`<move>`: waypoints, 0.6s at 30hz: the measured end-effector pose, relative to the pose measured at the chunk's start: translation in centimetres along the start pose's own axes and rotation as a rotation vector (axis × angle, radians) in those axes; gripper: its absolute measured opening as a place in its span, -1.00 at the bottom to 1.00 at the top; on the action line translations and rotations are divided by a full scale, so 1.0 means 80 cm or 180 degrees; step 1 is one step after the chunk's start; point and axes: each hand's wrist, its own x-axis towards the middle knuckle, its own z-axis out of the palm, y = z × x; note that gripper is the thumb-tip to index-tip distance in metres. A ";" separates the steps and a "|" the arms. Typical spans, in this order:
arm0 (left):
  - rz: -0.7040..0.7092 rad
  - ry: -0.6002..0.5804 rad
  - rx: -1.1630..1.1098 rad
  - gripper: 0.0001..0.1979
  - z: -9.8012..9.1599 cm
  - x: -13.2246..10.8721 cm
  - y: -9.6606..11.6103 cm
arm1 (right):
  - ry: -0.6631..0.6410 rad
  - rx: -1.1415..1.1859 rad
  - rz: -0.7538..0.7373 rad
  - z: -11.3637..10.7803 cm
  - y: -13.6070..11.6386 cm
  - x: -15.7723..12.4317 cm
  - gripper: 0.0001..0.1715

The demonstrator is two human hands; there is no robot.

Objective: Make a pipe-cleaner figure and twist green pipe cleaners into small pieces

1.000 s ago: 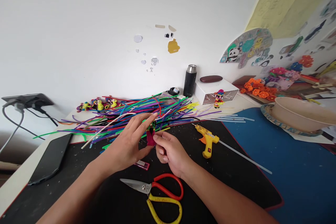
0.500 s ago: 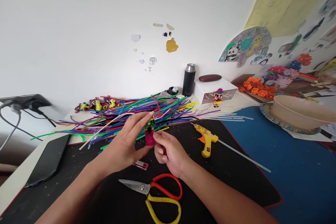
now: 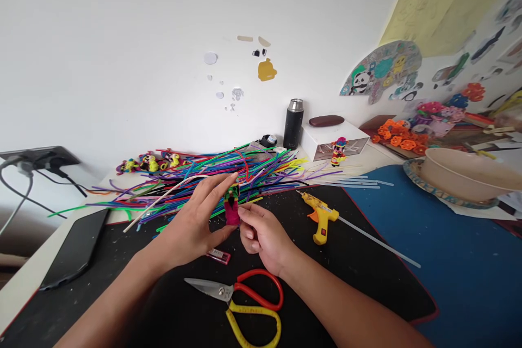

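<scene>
"Figure [image 3: 231, 213]: location and hold?"

"We find it over the mat [image 3: 110, 255], between both hands. Left hand [image 3: 190, 225]: fingers set wide, holding it from top to underside. Right hand [image 3: 267, 236]: fingers closed in a pinch at its side."

"Step in hand?"

"Close adjustment, we judge; the next move calls for a steady left hold. Scissors [image 3: 222, 291] and glue gun [image 3: 322, 220] lie unheld."

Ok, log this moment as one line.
left hand: holds small figure top and bottom | right hand: pinches its side | scissors: on black mat | glue gun: on mat, right of hands
</scene>
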 end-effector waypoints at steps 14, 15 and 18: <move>0.0030 0.0041 -0.0008 -0.09 0.001 -0.001 0.002 | 0.0015 0.0020 0.0003 0.002 -0.002 -0.002 -0.44; 0.0035 0.0041 -0.0011 -0.09 0.001 0.000 0.003 | 0.0013 0.0026 -0.0002 0.002 -0.003 -0.001 -0.44; 0.0062 0.0075 -0.0016 -0.08 0.000 0.001 0.004 | -0.0010 0.0051 0.0000 0.001 -0.002 -0.001 -0.44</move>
